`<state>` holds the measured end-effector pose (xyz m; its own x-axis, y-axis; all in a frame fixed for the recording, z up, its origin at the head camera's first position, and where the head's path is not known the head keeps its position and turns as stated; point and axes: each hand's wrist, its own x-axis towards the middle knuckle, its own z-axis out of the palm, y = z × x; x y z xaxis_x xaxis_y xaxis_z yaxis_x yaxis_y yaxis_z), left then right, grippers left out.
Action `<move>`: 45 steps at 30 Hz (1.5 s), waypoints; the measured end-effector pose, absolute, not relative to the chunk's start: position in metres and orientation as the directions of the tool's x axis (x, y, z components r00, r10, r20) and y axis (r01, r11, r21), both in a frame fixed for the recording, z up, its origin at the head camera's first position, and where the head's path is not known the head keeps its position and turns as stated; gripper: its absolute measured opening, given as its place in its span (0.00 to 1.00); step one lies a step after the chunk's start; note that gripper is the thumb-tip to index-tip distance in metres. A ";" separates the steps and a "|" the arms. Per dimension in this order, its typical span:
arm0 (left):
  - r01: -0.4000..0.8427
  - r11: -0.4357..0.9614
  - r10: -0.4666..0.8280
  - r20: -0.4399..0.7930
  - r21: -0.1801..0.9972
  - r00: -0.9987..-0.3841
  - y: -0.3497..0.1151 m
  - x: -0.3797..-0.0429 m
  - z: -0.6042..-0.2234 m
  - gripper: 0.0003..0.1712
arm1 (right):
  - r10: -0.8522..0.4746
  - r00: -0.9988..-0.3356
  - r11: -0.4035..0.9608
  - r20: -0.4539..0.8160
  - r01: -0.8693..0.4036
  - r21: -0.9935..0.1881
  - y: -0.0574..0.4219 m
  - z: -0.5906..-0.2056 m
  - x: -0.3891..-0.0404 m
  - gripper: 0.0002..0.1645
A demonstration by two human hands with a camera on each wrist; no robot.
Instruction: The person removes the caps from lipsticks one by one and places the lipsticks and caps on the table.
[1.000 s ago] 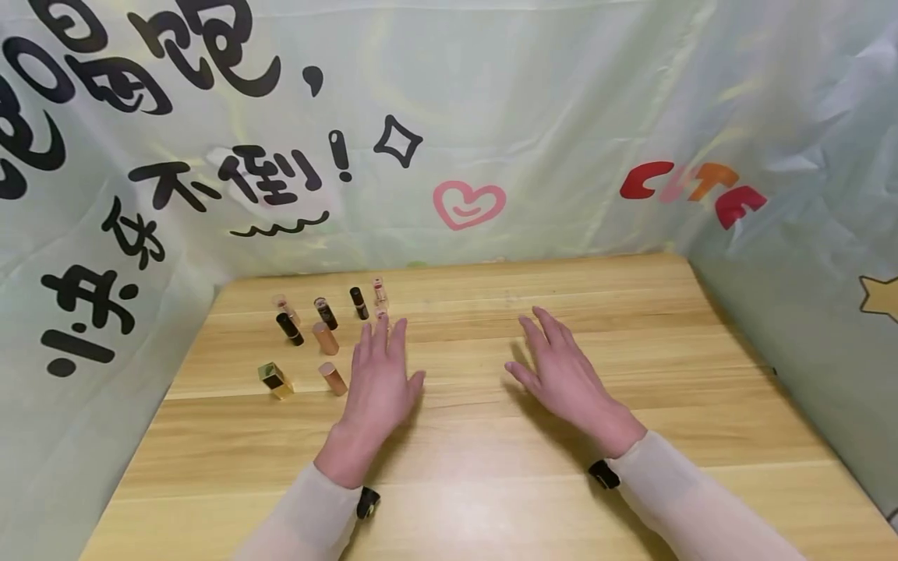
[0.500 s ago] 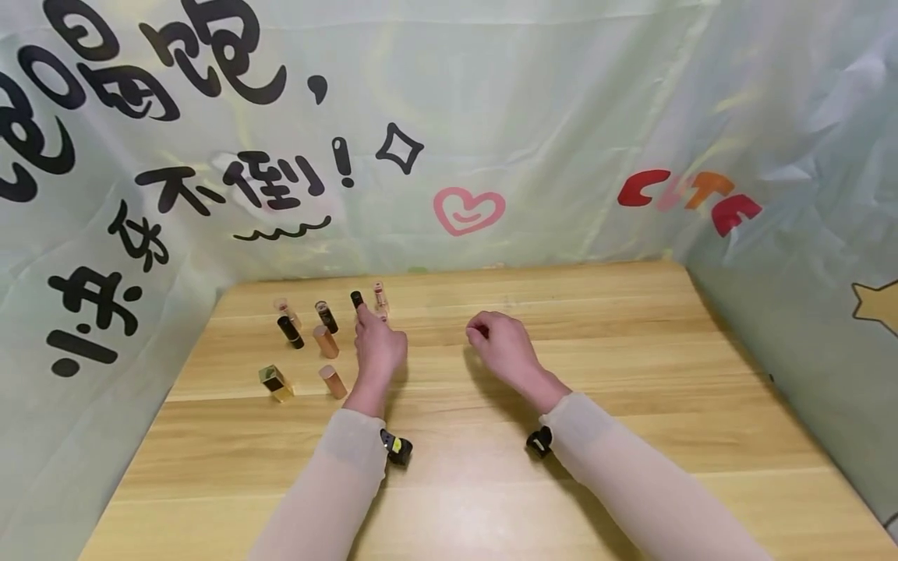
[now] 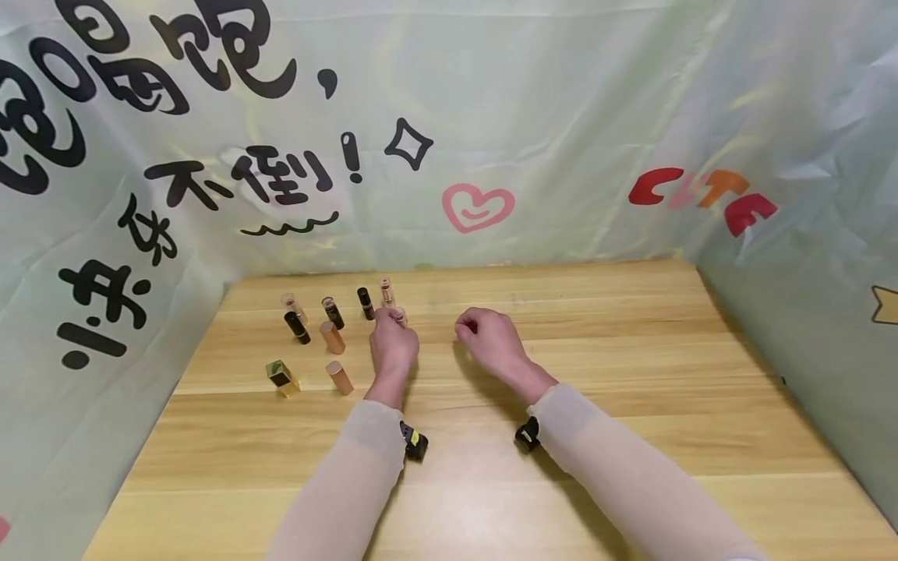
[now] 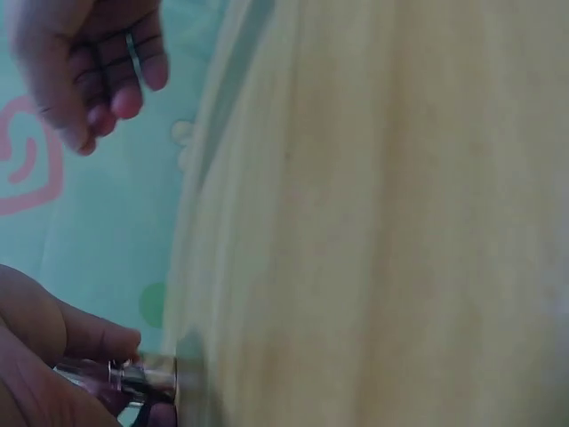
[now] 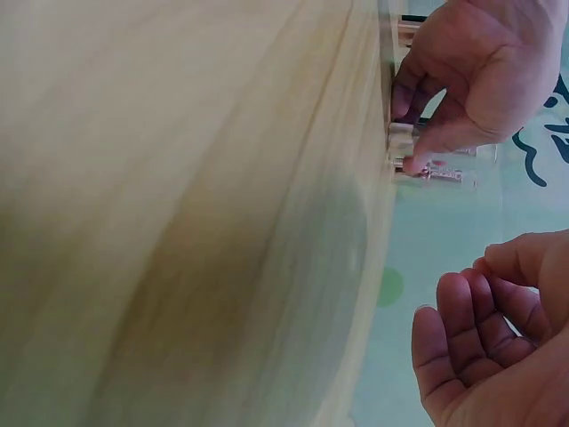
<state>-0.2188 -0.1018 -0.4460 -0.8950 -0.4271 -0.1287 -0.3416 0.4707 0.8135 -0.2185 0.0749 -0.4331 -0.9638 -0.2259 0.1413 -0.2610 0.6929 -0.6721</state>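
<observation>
In the head view my left hand (image 3: 394,347) pinches a small lipstick tube with a clear top (image 3: 399,315), which stands on the table. The left wrist view shows the thumb and a finger at the lipstick's shiny metallic base (image 4: 158,378); the fingers partly hide it. Just behind stand a black lipstick (image 3: 365,304) and a clear pink lipstick (image 3: 387,292). To the right, my right hand (image 3: 494,339) hovers over the table, holding nothing. Its fingers (image 5: 458,325) hang loosely curled in the right wrist view.
Left of the hands stand a dark lipstick (image 3: 333,313), copper tubes (image 3: 333,338), another black lipstick (image 3: 297,328), a pale pink tube (image 3: 294,306) and a square gold lipstick (image 3: 283,379). Printed fabric (image 3: 561,156) encloses the back and sides of the wooden table (image 3: 631,343).
Both hands were spread flat over the table; their fingers have since curled. The left hand reached forward to the black lipstick, then shifted to the clear-topped one. The right hand came inward.
</observation>
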 end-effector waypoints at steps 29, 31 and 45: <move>0.052 0.557 0.113 -0.014 0.829 -0.993 -0.064 -0.204 -0.454 0.13 | -0.307 -0.949 0.496 0.078 -0.229 -0.837 0.110 -0.436 -0.218 0.16; 0.059 0.541 0.128 -0.012 0.839 -0.992 -0.064 -0.204 -0.453 0.14 | -0.314 -0.948 0.505 0.058 -0.218 -0.835 0.111 -0.437 -0.217 0.14; 0.019 0.445 0.183 -0.071 0.895 -0.981 -0.065 -0.204 -0.455 0.14 | -0.319 -0.945 0.469 0.076 -0.227 -0.854 0.116 -0.444 -0.211 0.11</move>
<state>-0.2037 -0.0653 -0.4548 -0.9805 0.1833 -0.0707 0.0187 0.4449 0.8954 -0.2112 0.1155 -0.4445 -0.9447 -0.3189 0.0762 -0.2271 0.4687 -0.8536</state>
